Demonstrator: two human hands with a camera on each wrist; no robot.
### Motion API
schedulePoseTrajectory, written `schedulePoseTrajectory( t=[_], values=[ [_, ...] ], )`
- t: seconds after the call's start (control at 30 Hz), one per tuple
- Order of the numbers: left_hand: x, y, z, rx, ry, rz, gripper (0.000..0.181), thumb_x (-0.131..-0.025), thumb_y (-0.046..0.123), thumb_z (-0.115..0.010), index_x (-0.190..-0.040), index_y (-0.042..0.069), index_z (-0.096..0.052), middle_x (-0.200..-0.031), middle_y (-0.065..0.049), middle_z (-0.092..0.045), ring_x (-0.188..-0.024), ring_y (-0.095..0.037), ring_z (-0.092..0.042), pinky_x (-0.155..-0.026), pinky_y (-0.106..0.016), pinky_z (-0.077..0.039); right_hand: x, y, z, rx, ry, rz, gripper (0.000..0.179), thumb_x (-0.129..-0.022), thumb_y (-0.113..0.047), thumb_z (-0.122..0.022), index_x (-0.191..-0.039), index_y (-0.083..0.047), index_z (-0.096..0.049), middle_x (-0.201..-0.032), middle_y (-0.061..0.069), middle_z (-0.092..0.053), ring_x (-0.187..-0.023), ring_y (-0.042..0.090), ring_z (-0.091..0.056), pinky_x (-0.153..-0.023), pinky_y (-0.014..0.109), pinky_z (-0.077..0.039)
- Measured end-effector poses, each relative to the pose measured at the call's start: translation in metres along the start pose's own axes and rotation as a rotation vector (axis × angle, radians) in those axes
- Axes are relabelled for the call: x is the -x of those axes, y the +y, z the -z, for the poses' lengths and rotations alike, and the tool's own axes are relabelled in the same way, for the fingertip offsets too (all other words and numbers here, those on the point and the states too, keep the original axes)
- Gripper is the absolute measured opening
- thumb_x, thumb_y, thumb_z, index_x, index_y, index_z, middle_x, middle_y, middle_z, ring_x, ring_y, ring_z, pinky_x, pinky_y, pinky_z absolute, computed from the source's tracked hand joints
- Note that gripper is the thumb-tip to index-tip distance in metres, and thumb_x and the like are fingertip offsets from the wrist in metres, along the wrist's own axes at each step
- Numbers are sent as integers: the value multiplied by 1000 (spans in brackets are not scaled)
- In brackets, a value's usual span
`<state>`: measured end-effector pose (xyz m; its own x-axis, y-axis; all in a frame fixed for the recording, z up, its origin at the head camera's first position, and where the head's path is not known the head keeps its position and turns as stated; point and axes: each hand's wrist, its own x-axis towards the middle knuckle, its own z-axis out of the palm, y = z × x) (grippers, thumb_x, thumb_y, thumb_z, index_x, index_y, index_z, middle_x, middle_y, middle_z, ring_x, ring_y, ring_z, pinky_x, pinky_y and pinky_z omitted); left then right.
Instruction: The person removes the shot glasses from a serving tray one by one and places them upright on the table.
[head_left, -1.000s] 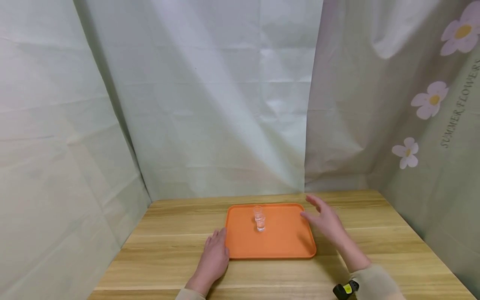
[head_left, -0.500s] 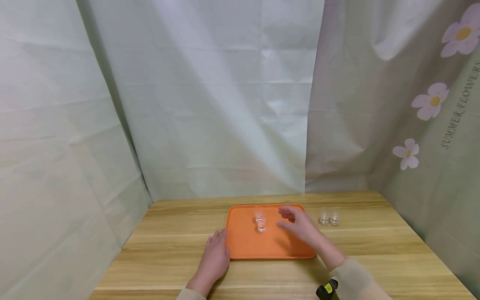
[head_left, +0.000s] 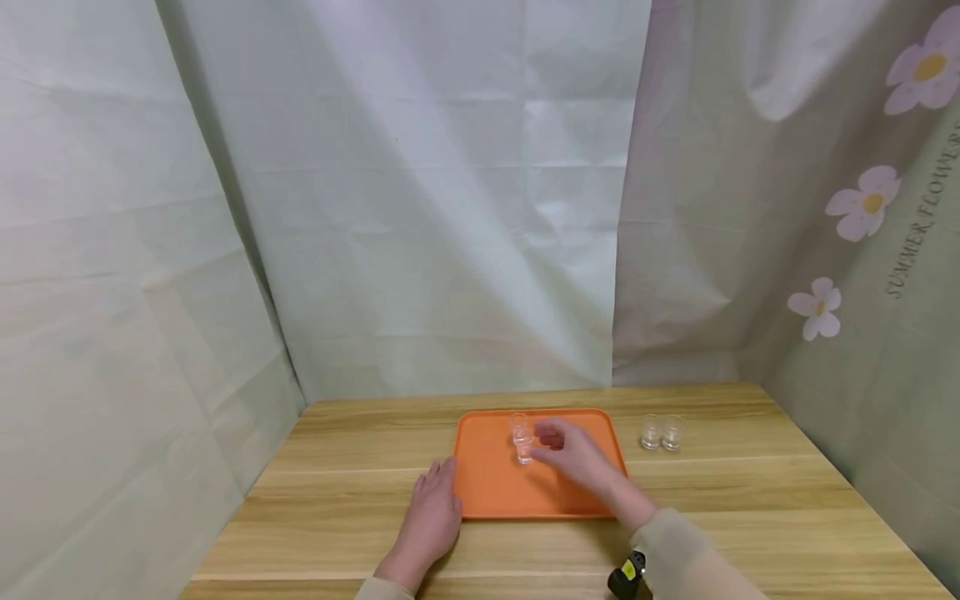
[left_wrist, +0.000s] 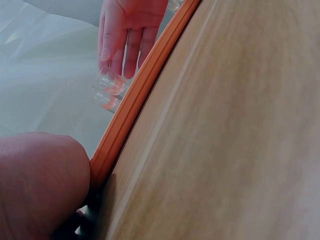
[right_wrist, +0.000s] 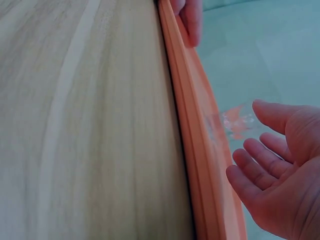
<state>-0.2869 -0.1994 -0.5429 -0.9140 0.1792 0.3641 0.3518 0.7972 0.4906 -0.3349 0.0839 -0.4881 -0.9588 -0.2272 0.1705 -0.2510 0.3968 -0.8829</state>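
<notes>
Two bare hands, one orange tray (head_left: pixel 487 492), four small clear glasses, on a wood-grain table (head_left: pixel 337 500). Left hand (head_left: pixel 427 518): palm side down, fingers straight and laid close together, pointing forward along the tray's left edge, which it touches; forearm slanting in from below, pale sleeve (head_left: pixel 384 590) at the wrist. Right hand (head_left: pixel 576 457): above the tray, reaching leftward across it, thumb apart from the loosely bent fingers, a gap between them, nothing pinched. Near glass (head_left: pixel 523 455): upright on the tray, just beyond the right thumb tip; whether they touch, cannot tell. Far glass (head_left: pixel 519 427): upright behind it, left of the right fingertips. Two further glasses (head_left: pixel 661 433): side by side on the table, to the right of the right hand, outside the tray. Black-and-yellow device (head_left: pixel 626 575): at the right cuff.
</notes>
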Motion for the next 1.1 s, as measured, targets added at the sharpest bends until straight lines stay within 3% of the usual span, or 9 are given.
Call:
schedulePoseTrajectory(
  t=[0.4,0.7,1.1],
  values=[
    [1,16,13,-23,-42,9,56,-100,-2,-60,-152,-18,-50,-151,-38,-57,-147,-60,-46,-123,-74,-31,-8,7,-13,-22,25,10,36,-97,-13,-86,-128,2,-72,-116,9,-76,-106,25,-72,-89,36,-62],
    [0,17,15,-46,-82,39,57,-101,-2,-60,-155,-16,-48,-155,-35,-55,-151,-56,-44,-127,-70,-29,-9,6,-18,-17,24,-7,35,-97,-12,-86,-126,0,-72,-112,7,-76,-104,23,-71,-84,36,-61],
    [0,6,4,-28,4,-3,55,-98,-1,-62,-151,-14,-53,-150,-35,-60,-145,-58,-49,-126,-69,-32,-9,1,-23,4,54,-38,25,-98,-13,-86,-116,-3,-73,-105,3,-74,-97,19,-68,-79,34,-58]
  ],
)
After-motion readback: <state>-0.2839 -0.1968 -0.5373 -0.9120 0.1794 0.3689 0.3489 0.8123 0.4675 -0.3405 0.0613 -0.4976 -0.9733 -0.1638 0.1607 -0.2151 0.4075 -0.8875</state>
